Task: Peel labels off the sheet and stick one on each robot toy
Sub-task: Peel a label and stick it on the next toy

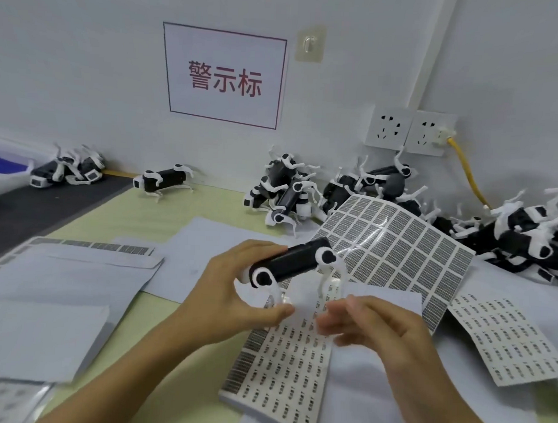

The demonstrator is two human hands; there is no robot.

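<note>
Your left hand (pixel 237 292) holds a small black toy robot dog with white legs (pixel 293 265) up over the table. Your fingers curl around the back of its front end and your thumb sits below, near one white front leg. Your right hand (pixel 378 325) is just beside it, lower and to the right, and it is blurry. Its fingertips (pixel 327 320) are bunched close together, but you cannot tell if they pinch a label. The two hands are near each other and do not touch. Right under your hands lies a white sheet of small printed labels (pixel 285 369), flat on the pale green table (pixel 205 202). A bigger shiny sheet of grey label squares (pixel 396 244) curls up behind the toy. One more label sheet (pixel 513 339) lies off to the right. Plain white paper sheets (pixel 63 286) lie on your left. A big pile of black and white robot dogs (pixel 507 235) sits at the right by the wall. A smaller heap (pixel 281 189) sits in the middle, one dog (pixel 161 180) stands alone, and a few more (pixel 67 169) lie far left. A white sign with red writing (pixel 225 76) hangs on the wall.
</note>
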